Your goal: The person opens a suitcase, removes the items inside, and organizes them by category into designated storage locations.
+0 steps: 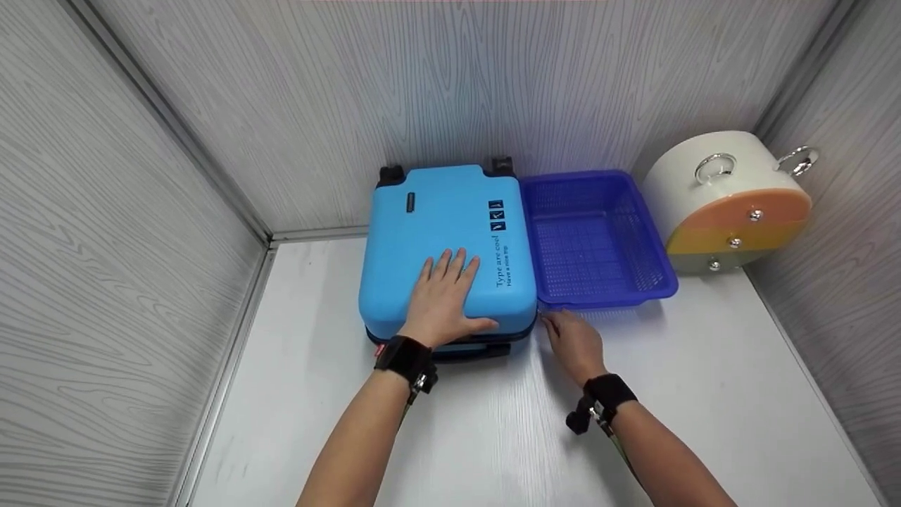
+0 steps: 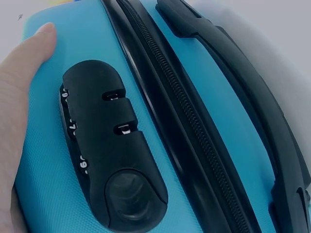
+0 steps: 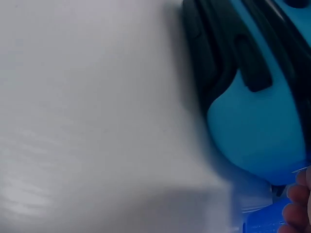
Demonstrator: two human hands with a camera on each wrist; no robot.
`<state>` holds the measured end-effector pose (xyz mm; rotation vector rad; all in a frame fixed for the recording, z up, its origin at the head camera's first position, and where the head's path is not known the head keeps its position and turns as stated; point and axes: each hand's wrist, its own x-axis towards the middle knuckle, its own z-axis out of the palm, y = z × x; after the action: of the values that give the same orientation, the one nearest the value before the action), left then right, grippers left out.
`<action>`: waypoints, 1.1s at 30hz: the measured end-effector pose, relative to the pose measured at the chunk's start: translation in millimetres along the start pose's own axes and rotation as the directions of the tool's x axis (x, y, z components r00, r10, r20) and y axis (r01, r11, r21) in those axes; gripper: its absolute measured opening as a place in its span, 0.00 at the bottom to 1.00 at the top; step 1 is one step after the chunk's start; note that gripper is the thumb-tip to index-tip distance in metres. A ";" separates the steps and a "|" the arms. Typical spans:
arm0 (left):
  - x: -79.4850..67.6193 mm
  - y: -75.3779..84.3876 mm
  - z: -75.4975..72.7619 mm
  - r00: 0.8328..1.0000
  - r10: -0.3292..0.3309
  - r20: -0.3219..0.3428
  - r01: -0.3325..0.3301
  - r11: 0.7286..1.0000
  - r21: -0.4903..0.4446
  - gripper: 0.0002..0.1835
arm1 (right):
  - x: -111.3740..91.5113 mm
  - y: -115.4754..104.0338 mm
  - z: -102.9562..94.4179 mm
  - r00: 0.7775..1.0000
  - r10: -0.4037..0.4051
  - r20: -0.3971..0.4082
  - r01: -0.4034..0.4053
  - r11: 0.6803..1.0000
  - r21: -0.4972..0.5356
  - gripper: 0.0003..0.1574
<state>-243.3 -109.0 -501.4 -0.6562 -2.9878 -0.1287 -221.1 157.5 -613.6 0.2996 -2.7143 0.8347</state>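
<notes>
Our left hand [image 1: 442, 299], fingers spread, rests on the blue suitcase [image 1: 440, 218] | our right hand [image 1: 576, 345] pinches its zipper pull [image 1: 540, 313], near right corner | suitcase on counter [image 1: 303, 338], left of basket [image 1: 663, 287]

"What's on the left wrist?"

"A wide, flat black wristband [image 1: 403, 358], wrapped just behind the bare left hand [image 1: 440, 303]. A small, blocky black camera unit [image 1: 428, 382] sits at its edge, with a shiny silver-coloured fitting beside it."

"And the right?"

"Much the same: behind the bare right hand [image 1: 576, 345], a broad black band [image 1: 610, 394] bearing a small, rounded black pod [image 1: 578, 417] and bright metallic hardware [image 1: 597, 410]."

"Any cables?"

"A thin, greenish-yellow cable [image 1: 616, 445] runs along the bare right forearm [image 1: 669, 454]; a similar slim cord [image 1: 403, 415] lies beside the left."
</notes>
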 end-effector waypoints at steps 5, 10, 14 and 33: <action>0.6 0.3 -0.9 1.000 0.003 -0.003 -0.003 1.000 0.002 0.67 | -10.0 3.1 1.8 0.989 -0.132 -0.065 0.130 0.991 -0.038 0.06; 0.4 -0.4 -1.1 1.000 0.014 -0.018 -0.014 1.000 0.007 0.66 | -16.4 5.6 5.1 0.957 -0.262 -0.127 0.251 0.963 -0.095 0.06; -0.4 -0.4 -1.2 1.000 0.015 -0.014 -0.015 1.000 0.003 0.66 | -20.8 6.5 6.4 0.928 -0.346 -0.141 0.327 0.934 -0.142 0.04; 1.4 2.1 -1.3 1.000 -0.012 0.024 0.012 1.000 0.004 0.66 | -38.8 -20.8 19.9 0.842 -0.508 -0.183 0.472 0.857 -0.208 0.07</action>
<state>-243.5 -106.7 -499.8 -0.6438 -3.0146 -0.1164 -183.1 133.6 -631.4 0.7744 -2.3018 0.4694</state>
